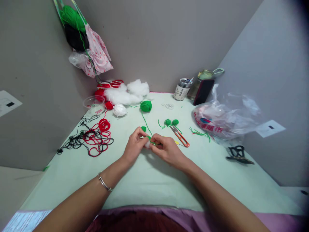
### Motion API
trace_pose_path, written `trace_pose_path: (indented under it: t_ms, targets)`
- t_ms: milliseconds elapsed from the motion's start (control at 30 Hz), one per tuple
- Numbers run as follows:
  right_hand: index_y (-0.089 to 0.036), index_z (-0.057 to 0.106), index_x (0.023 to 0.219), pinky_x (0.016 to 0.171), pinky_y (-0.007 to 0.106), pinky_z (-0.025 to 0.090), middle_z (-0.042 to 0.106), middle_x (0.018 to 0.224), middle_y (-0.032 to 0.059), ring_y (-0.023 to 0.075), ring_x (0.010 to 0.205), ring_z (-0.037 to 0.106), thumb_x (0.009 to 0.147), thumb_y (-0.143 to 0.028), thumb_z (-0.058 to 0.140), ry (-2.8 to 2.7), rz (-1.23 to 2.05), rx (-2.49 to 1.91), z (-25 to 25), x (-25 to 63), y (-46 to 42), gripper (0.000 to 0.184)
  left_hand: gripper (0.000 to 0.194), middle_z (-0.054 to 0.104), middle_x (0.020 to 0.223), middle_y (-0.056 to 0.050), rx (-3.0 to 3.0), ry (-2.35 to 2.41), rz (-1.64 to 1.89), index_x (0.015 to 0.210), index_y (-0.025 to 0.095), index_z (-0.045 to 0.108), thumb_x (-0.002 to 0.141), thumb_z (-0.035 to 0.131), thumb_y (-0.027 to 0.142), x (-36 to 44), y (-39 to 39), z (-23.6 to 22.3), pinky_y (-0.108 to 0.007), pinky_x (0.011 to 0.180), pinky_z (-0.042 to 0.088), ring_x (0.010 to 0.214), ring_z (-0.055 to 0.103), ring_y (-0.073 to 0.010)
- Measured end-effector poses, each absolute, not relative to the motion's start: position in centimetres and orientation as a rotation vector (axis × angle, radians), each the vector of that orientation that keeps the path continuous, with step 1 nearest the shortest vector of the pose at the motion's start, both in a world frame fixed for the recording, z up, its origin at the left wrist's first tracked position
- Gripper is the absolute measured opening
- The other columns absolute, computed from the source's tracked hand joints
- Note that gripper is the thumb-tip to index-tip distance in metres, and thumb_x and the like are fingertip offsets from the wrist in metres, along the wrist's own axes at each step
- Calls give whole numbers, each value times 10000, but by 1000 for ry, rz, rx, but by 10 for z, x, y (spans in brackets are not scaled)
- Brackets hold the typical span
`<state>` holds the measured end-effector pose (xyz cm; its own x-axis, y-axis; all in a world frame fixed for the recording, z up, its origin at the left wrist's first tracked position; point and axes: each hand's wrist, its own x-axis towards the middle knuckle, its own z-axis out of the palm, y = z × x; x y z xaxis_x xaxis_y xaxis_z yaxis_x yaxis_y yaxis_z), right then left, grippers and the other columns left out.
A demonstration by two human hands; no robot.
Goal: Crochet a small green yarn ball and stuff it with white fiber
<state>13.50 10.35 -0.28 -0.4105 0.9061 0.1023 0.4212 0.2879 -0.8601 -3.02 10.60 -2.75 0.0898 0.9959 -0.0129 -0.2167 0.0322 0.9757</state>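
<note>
My left hand (135, 144) is closed in a pinch on a small green crochet piece (149, 138), with a tuft of white stuffing (147, 144) showing at its underside. My right hand (166, 148) is closed beside it, its fingertips pinching green yarn at the piece's edge. A green strand (146, 120) runs from there back to a green yarn ball (146, 106). Just beyond my left fingers lies another small green round piece (144, 129). Two small green balls (171, 122) with loose tails lie beyond my right hand, near orange-handled scissors (181, 137).
Tangled black and red cords (93, 138) spread at the left. White stuffing (127, 93), a white yarn ball (119, 110) and a clear tub (94, 104) stand behind. At right are a pen can (182, 90), a phone (204, 92), a plastic bag (222, 116) and a black claw clip (238, 155).
</note>
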Motion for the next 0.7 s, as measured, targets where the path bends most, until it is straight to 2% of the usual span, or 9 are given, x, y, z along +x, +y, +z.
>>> trace_pose_path:
  t_ms: [167, 300, 400, 500, 600, 700]
  targets:
    - [-218, 451, 629, 555, 265, 241, 398, 587, -53, 118, 588, 339, 847, -361, 602, -1791, 997, -1315, -13, 136, 112, 301, 241, 633, 857, 17, 990, 901, 1195, 865, 212, 554, 856, 731, 375, -28, 101, -26, -301, 743, 578, 779, 646, -149]
    - [-217, 465, 621, 538, 265, 251, 416, 563, -53, 114, 553, 350, 878, -416, 581, -1768, 1042, -1315, -8, 140, 115, 345, 359, 626, 888, 15, 982, 858, 1180, 907, 210, 568, 798, 826, 433, -27, 98, -24, -349, 833, 605, 855, 673, -166]
    - [-210, 495, 654, 545, 263, 261, 427, 587, -53, 116, 567, 362, 920, -437, 562, -1810, 1097, -1258, -2, 142, 112, 356, 347, 634, 863, 18, 973, 869, 1179, 885, 205, 557, 785, 830, 394, -28, 100, -24, -322, 780, 600, 793, 672, -150]
    - [-206, 543, 732, 567, 254, 289, 475, 646, -50, 119, 605, 399, 935, -359, 561, -1899, 1157, -1171, 1, 139, 106, 255, 306, 630, 799, 42, 970, 913, 1204, 827, 203, 537, 749, 821, 284, -30, 105, -27, -246, 643, 537, 621, 601, -94]
    - [-216, 538, 754, 584, 247, 307, 491, 669, -53, 121, 625, 416, 884, -286, 611, -1975, 1091, -1154, -2, 134, 101, 165, 266, 609, 708, 65, 961, 960, 1208, 776, 202, 525, 718, 784, 190, -31, 108, -31, -208, 548, 452, 506, 528, -65]
    - [-222, 478, 681, 584, 255, 287, 451, 622, -57, 121, 601, 373, 830, -275, 630, -1954, 972, -1238, -6, 130, 101, 219, 223, 605, 651, 63, 922, 969, 1175, 758, 205, 523, 729, 744, 185, -30, 108, -32, -200, 530, 437, 501, 543, -77]
